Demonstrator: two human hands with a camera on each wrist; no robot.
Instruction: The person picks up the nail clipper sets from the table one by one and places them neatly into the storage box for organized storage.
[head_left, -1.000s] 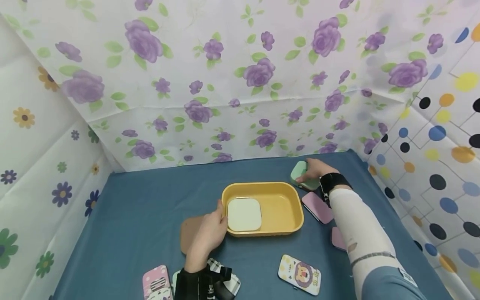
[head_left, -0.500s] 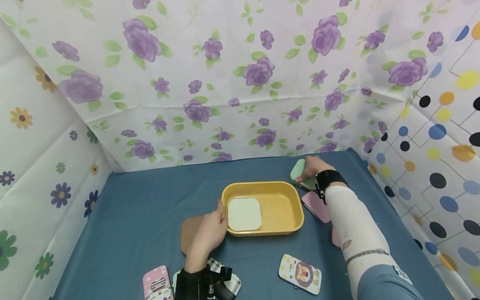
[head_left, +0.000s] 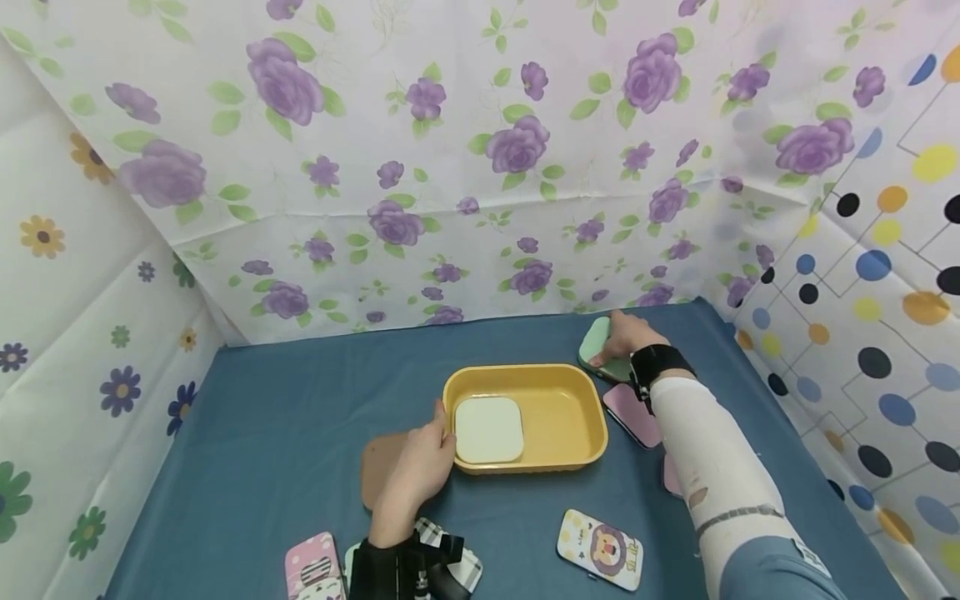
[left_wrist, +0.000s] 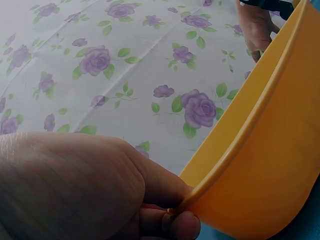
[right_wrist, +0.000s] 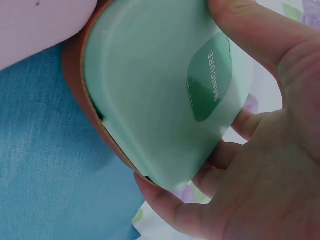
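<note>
One pale box point(head_left: 489, 429) is in the yellow tray point(head_left: 562, 417), on the left. My left hand point(head_left: 420, 467) pinches the tray's left side. My right hand point(head_left: 633, 335) grips the green case point(head_left: 597, 337), far right; I can't tell if it's lifted. The lion case point(head_left: 600, 550), near right, is outside.

Left grip point(head_left: 418, 458), right grip point(head_left: 632, 337) both curled
</note>
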